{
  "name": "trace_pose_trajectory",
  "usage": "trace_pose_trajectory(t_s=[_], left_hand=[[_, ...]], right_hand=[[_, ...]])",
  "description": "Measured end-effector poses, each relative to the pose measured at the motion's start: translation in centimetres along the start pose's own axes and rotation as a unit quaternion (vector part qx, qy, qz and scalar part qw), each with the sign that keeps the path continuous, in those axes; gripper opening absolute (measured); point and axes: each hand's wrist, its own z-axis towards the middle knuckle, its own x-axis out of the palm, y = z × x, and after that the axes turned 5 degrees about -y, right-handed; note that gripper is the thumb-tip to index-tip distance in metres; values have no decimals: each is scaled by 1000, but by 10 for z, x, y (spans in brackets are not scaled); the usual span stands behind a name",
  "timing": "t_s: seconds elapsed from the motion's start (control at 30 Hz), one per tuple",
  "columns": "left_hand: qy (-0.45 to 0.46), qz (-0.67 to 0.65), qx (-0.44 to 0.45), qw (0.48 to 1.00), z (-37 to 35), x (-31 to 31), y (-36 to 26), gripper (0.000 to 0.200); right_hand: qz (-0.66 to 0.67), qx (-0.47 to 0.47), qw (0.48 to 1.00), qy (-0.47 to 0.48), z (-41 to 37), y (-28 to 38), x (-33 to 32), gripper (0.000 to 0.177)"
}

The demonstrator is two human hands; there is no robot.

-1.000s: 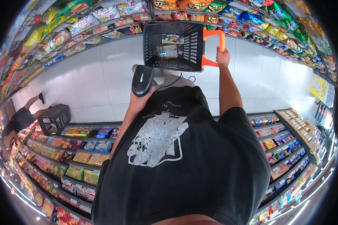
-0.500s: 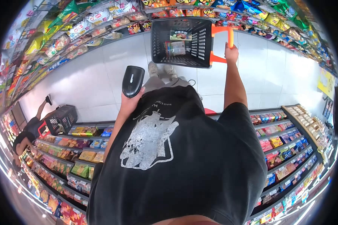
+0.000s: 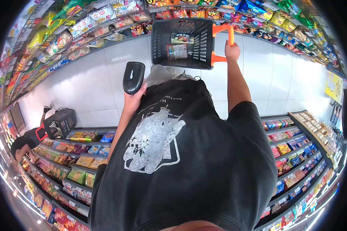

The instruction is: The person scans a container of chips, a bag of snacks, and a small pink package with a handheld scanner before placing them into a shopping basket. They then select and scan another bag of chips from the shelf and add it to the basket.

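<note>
My left hand point(image 3: 133, 101) grips a black handheld scanner point(image 3: 133, 77), held up in front of my chest. My right hand point(image 3: 232, 50) is closed on the orange handle point(image 3: 221, 41) of a black shopping basket point(image 3: 181, 43) on the floor ahead of me. Inside the basket lie a couple of packaged goods point(image 3: 177, 49). My black printed T-shirt fills the lower middle of the view.
Snack shelves point(image 3: 65, 34) line the aisle's far side, and candy shelves point(image 3: 293, 154) run along the near side. At the left another person point(image 3: 21, 144) crouches by the shelves next to a second black basket point(image 3: 59, 123). White tiled floor point(image 3: 281, 81) runs between.
The scanner and my left hand shifted slightly, and the basket with my right hand moved a little left. The crouching person at the left dropped lower.
</note>
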Motion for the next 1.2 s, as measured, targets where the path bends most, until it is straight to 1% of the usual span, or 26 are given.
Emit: trace_pose_trajectory(t_s=[0.1, 0.13, 0.2, 0.3, 0.4, 0.5, 0.6, 0.67, 0.8, 0.93, 1.0, 1.13, 1.2], left_hand=[[1, -21, -8, 1000, 0, 6, 2, 23], [-1, -6, -4, 1000, -1, 10, 1, 23], [-6, 24, 6, 1000, -3, 17, -6, 22], [-1, 22, 23, 1000, -4, 23, -3, 20], [8, -23, -7, 1000, -5, 22, 4, 19], [25, -65, 1, 998, -1, 21, 6, 20], [40, -50, 9, 998, 0, 24, 3, 21], [42, -36, 10, 998, 0, 26, 2, 22], [36, -22, 17, 999, 0, 26, -2, 24], [39, -12, 3, 999, -1, 19, 3, 24], [23, -1, 4, 1000, -1, 13, 10, 25], [-7, 25, -8, 1000, -7, 8, 12, 24], [-2, 42, -24, 999, -8, 4, 14, 24]], right_hand=[[-11, -14, 1000, -10, -4, 4, 1, 40], [-15, -7, 1000, -4, -5, 8, 0, 41], [-26, -23, 999, -9, -3, 12, 0, 41], [-24, -41, 999, -19, -9, 19, 1, 40], [-12, -49, 998, -23, -14, 26, 12, 38], [8, -40, 999, -17, -18, 27, 11, 39], [-3, -58, 998, -15, -15, 24, 9, 39], [17, -72, 997, -7, -12, 19, 12, 40], [7, -108, 994, 15, -8, 32, 7, 40], [-30, -104, 994, 14, 17, 50, 18, 41], [-43, -101, 994, 10, 26, 49, 22, 43], [-45, -80, 995, 31, 26, 54, 9, 44], [-41, -87, 995, 23, 27, 50, 10, 44]])
